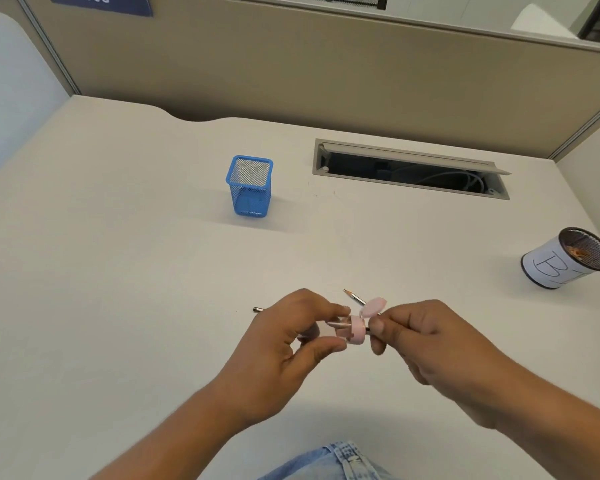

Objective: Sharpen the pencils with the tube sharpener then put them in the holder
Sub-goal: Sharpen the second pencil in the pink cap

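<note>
An office cubicle: beige partition walls (326, 74) enclose a pale counter (118, 254) with a cable hatch (413, 171) and mesh holder (250, 185).

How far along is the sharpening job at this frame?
Done: one pencil on the desk shows a sharp tip. In hand: left hand grips the tube sharpener, right hand feeds a pencil in. Left: blue holder looks empty.

A white-wrapped mesh cup (565, 259) stands on the tabletop (118, 271). It sits right of the open cable tray (411, 169). A grey partition (291, 71) rises behind that tray.
</note>
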